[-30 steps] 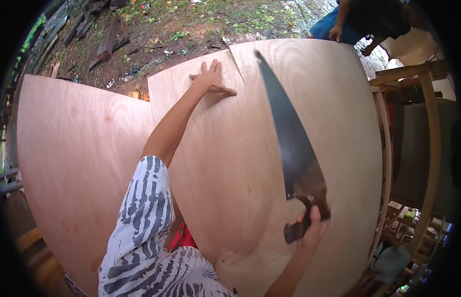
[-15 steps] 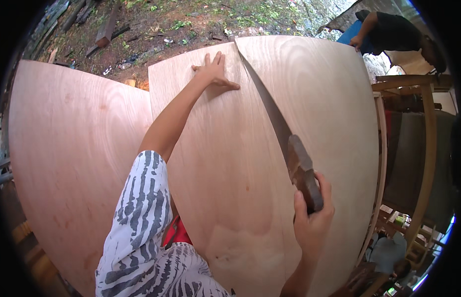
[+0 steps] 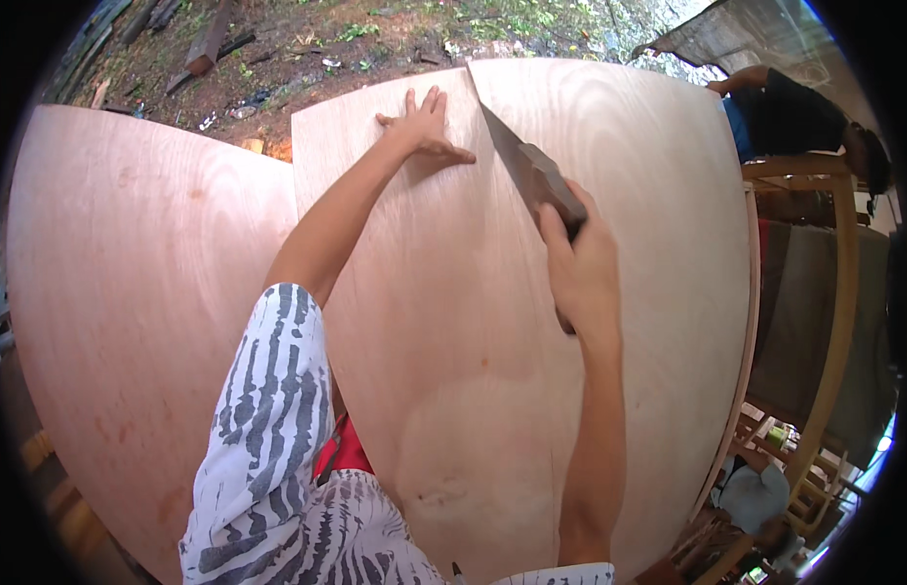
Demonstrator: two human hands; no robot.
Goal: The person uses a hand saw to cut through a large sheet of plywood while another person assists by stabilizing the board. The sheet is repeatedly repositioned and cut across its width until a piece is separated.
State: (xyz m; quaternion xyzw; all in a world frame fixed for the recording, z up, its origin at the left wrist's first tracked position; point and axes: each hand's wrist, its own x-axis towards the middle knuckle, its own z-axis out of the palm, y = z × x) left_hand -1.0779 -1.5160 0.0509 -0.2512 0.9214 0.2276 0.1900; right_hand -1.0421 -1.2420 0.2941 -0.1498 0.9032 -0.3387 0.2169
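My right hand (image 3: 585, 268) is wrapped round the dark wooden handle of a handsaw (image 3: 515, 159). Its grey blade runs along a cut in a pale plywood sheet (image 3: 434, 322), toward the far edge. Part of the blade is hidden below the sheet. Left of the cut, my left hand (image 3: 422, 129) presses on the plywood with fingers spread, holding nothing. The thumb points toward the saw without touching it.
Another plywood panel (image 3: 151, 292) lies to the left. At the far right a person in a dark shirt (image 3: 794, 117) leans by the sheet's corner. Wooden frames (image 3: 843, 263) stand on the right, with a second person (image 3: 751, 492) lower down. Muddy ground (image 3: 297, 58) lies beyond.
My right hand has pushed the saw forward and away along the cut, so less of the blade shows above the plywood. My left hand stays in place on the sheet.
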